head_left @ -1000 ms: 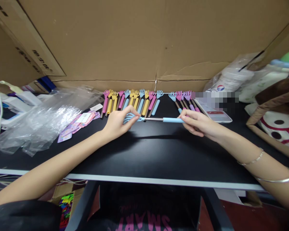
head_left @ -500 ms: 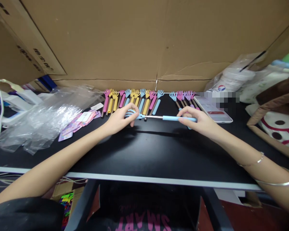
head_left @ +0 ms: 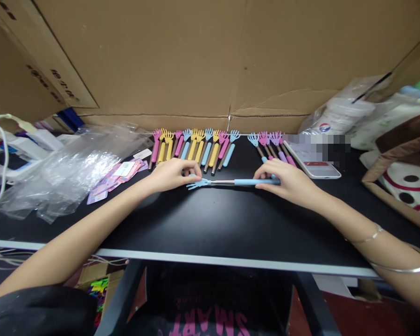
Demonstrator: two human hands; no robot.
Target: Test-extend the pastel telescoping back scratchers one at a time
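Observation:
A blue hand-shaped back scratcher with a metal telescopic shaft lies crosswise over the black table. My left hand pinches its claw end with curled fingers. My right hand is closed around its blue handle. Behind them a row of pink, yellow and blue scratchers lies side by side. A smaller group of scratchers sits just behind my right hand.
Clear plastic bags and small printed cards lie at the left. A phone rests at the back right. Cardboard boxes wall off the back. A brown bag and wrapped goods stand at the right.
The scratcher's claw end has dropped from slightly raised down to the table, and the shaft looks shorter. Both hands have come lower and a little closer together.

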